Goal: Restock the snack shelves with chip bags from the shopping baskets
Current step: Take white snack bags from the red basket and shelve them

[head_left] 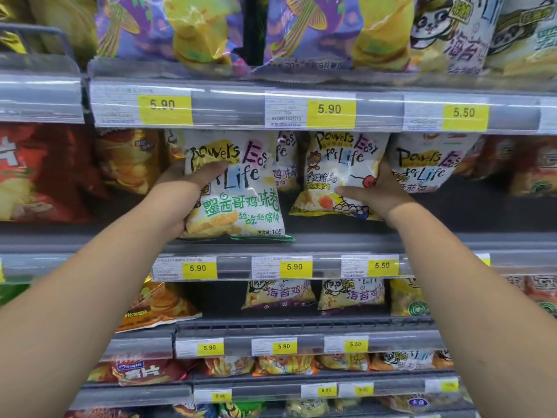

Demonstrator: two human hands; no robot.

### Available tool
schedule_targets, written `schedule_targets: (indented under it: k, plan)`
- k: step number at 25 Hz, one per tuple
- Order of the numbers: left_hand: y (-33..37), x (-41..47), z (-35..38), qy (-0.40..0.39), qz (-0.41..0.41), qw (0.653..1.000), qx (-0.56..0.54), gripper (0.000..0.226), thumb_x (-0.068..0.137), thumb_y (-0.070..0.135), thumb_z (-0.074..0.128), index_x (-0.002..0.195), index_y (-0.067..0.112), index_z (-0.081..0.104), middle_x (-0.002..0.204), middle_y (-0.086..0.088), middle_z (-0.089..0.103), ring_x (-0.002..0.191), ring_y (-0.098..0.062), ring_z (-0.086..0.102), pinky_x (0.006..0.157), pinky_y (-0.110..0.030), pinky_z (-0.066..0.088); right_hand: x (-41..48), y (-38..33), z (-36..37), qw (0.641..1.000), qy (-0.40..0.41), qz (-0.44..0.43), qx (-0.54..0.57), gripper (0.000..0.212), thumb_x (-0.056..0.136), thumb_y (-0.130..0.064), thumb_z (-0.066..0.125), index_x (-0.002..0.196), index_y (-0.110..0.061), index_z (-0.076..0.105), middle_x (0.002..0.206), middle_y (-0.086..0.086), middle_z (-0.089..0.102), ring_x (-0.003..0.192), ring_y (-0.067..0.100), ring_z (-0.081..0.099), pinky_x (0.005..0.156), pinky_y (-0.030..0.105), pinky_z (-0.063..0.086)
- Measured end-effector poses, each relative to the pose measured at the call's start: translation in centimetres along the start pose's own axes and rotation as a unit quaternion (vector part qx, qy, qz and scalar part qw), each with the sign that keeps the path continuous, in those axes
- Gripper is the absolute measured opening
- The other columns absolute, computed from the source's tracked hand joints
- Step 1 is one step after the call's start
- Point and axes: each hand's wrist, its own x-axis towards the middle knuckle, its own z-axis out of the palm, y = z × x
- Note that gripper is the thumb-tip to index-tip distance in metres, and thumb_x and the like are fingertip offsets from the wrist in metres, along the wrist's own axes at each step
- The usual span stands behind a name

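Both arms reach up to the second shelf (301,236). My left hand (180,194) grips the left side of a white chip bag with green lettering (241,194), thumb across its front; its bottom rests at the shelf's front edge. My right hand (376,191) grips the right side of a white chip bag with a yellow bottom and a bear picture (337,170), which stands further back on the same shelf. More white bags of the same brand stand behind and to the right (428,164). No shopping basket is in view.
Red (36,173) and orange chip bags (132,158) fill the shelf's left part. Purple and yellow bags (196,28) sit on the shelf above. Yellow price tags (330,110) line every shelf rail. Lower shelves hold panda-print bags (349,294) and orange bags.
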Motion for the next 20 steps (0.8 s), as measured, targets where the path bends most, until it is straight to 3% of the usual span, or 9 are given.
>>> schedule_targets:
  k: [3,5,9,12,14,16,20]
  plan:
    - [-0.2,0.3,0.7,0.014,0.012,1.000,0.004,0.093,0.077,0.054,0.073,0.151,0.022,0.027,0.153,0.000,0.036,0.137,-0.022,0.037,0.094,-0.033,0.030,0.5,0.2,0.2,0.999,0.034,-0.016,0.002,0.116,0.065,-0.035,0.088,0.153,-0.016,0.015,0.151,-0.002,0.037,0.138,0.021,0.036,0.106,0.025,0.030]
    - [-0.2,0.6,1.0,0.017,0.019,1.000,0.010,0.090,0.077,0.053,0.074,0.150,0.022,0.031,0.150,0.000,0.040,0.134,-0.022,0.040,0.097,-0.034,0.032,0.8,0.3,0.5,0.999,0.043,-0.026,0.020,0.117,0.063,-0.036,0.089,0.152,-0.015,0.016,0.150,0.000,0.040,0.136,0.021,0.038,0.111,0.031,0.031]
    - [0.1,0.7,1.6,0.021,0.031,0.999,0.026,0.100,0.061,0.067,0.077,0.144,0.026,0.040,0.144,0.004,0.047,0.132,-0.023,0.045,0.107,-0.042,0.036,1.3,0.7,0.7,0.997,0.064,-0.029,0.025,0.103,0.059,-0.040,0.091,0.142,-0.016,0.036,0.135,0.000,0.057,0.124,0.021,0.053,0.107,0.035,0.040]
    - [0.1,1.1,2.2,0.016,0.032,0.999,0.027,0.124,0.033,0.082,0.078,0.142,0.032,0.043,0.144,0.005,0.050,0.129,-0.025,0.049,0.106,-0.049,0.040,1.6,0.9,0.8,0.996,0.081,-0.030,-0.001,0.095,0.070,-0.035,0.085,0.145,-0.012,0.031,0.143,0.005,0.050,0.130,0.025,0.047,0.104,0.029,0.035]
    - [-0.6,2.0,2.6,0.020,0.040,0.999,0.023,0.117,0.038,0.078,0.079,0.140,0.032,0.045,0.139,0.004,0.055,0.125,-0.025,0.054,0.103,-0.050,0.044,1.7,0.9,0.9,0.996,0.078,-0.023,-0.036,0.098,0.073,-0.042,0.082,0.148,-0.011,0.027,0.148,0.009,0.042,0.135,0.028,0.041,0.105,0.031,0.034]
    - [-1.1,2.5,2.8,0.023,0.039,0.999,0.017,0.123,0.032,0.082,0.078,0.140,0.032,0.045,0.139,0.004,0.055,0.124,-0.025,0.054,0.102,-0.050,0.046,1.7,0.6,0.9,0.993,0.078,-0.016,-0.088,0.101,0.073,-0.050,0.078,0.150,-0.013,0.024,0.150,0.014,0.036,0.136,0.033,0.038,0.109,0.039,0.035]
    - [-2.1,4.0,2.9,0.009,0.044,0.999,0.010,0.125,0.025,0.084,0.078,0.135,0.032,0.049,0.133,0.004,0.061,0.118,-0.025,0.060,0.098,-0.050,0.048,1.3,0.5,0.3,0.993,0.063,-0.009,-0.095,0.100,0.072,-0.049,0.080,0.149,-0.015,0.027,0.147,0.011,0.042,0.134,0.031,0.043,0.109,0.041,0.038]
